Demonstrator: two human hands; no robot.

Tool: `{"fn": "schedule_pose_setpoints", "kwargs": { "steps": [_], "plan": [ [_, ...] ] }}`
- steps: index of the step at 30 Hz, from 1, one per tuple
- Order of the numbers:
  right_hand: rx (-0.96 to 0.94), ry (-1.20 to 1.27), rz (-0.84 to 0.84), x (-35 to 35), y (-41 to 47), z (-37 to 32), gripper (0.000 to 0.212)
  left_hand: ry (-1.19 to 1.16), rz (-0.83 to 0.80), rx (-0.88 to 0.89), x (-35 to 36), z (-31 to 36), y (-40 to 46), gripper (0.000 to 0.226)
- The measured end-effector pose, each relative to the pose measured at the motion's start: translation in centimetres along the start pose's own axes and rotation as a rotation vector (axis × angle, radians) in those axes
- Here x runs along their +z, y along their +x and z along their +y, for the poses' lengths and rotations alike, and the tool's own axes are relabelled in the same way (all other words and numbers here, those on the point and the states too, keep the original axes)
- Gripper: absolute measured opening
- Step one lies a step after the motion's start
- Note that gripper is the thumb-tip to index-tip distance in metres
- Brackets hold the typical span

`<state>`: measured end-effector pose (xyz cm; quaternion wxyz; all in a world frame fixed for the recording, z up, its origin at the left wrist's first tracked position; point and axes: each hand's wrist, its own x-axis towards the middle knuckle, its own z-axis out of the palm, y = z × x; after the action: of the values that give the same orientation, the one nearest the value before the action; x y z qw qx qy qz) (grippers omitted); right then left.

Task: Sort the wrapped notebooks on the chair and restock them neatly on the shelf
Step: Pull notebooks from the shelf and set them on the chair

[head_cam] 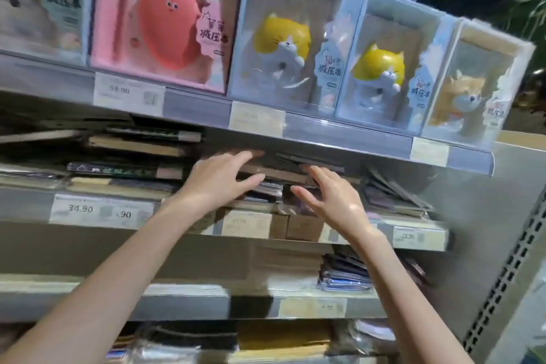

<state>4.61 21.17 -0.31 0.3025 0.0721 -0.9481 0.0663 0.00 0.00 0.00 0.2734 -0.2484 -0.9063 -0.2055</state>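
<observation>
Several wrapped notebooks point(274, 177) lie flat in a loose stack on the middle shelf point(189, 226), and we reach for them with both arms, one hand on each side of the pile. Our left hand point(220, 176) has its fingers stretched forward and spread, the fingertips at the stack's upper covers; our right hand point(328, 195) is also wide, fingers extended against the pile's right end, and neither hand curls round anything. How many notebooks sit in this stack we cannot tell, since the shelf above throws it into shadow and the picture is blurred there. To the left, more flat stacks point(127, 165) lie in the same bay, their covers too dark to read, and to the right a tilted bundle point(396, 195) leans against the wall side. Price labels point(100, 211) run along the shelf edge, one reading 34.90, the others smeared. On the shelf above stand clear boxes: a pink strawberry box point(168, 23) and yellow cat boxes point(289, 41) beside it, with the leftmost box cut off by the frame. Below, a lower shelf point(206, 301) carries a small pile of wrapped items point(345, 273). A perforated metal upright point(508, 272) closes the unit at the right.
</observation>
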Motion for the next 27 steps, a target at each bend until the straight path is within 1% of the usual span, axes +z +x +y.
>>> {"fn": "schedule_pose_setpoints", "kwargs": {
  "steps": [4, 6, 8, 9, 11, 12, 13, 14, 15, 19, 22, 25, 27],
  "plan": [
    [0.07, -0.033, -0.024, -0.1, 1.0, 2.5, 0.051, 0.024, 0.026, -0.055, 1.2, 0.1, 1.1, 0.052],
    [0.095, -0.011, -0.029, -0.1, 1.3, 3.7, 0.048, 0.006, 0.058, -0.079, 1.6, 0.0, 1.3, 0.045],
    [0.122, 0.01, -0.057, -0.6, 1.3, 4.6, 0.052, -0.047, 0.108, -0.086, 1.8, -0.1, 1.4, 0.035],
    [0.124, 0.021, -0.065, -0.8, 1.4, 5.2, 0.049, -0.072, 0.124, -0.085, 2.0, -0.1, 1.4, 0.031],
    [0.11, 0.075, -0.081, -0.9, 1.8, 6.3, 0.033, -0.101, 0.149, -0.087, 2.3, -0.1, 1.4, 0.025],
    [0.083, 0.107, -0.076, -0.9, 2.0, 6.9, 0.042, -0.102, 0.158, -0.089, 2.4, -0.1, 1.4, 0.022],
    [0.059, 0.141, -0.079, -0.9, 2.2, 7.3, 0.059, -0.097, 0.171, -0.089, 2.4, -0.2, 1.4, 0.02],
    [0.054, 0.154, -0.086, -0.9, 2.5, 7.6, 0.069, -0.089, 0.175, -0.089, 2.3, -0.4, 1.4, 0.02],
    [0.048, 0.162, -0.087, -0.6, 2.9, 7.8, 0.073, -0.085, 0.181, -0.087, 2.3, -0.6, 1.4, 0.021],
    [0.103, 0.129, -0.156, 0.7, 5.1, 8.3, 0.078, -0.127, 0.21, -0.1, 1.5, -1.7, 0.6, 0.018],
    [0.129, 0.1, -0.194, 1.6, 6.5, 8.4, 0.081, -0.116, 0.224, -0.097, 0.8, -2.2, -0.2, 0.017],
    [0.145, 0.101, -0.185, 2.1, 7.2, 8.7, 0.078, -0.118, 0.243, -0.104, 0.5, -2.9, -0.5, 0.019],
    [0.148, 0.084, -0.171, 2.4, 7.2, 8.8, 0.074, -0.092, 0.274, -0.075, 0.6, -3.0, -0.8, 0.022]
  ]
}}
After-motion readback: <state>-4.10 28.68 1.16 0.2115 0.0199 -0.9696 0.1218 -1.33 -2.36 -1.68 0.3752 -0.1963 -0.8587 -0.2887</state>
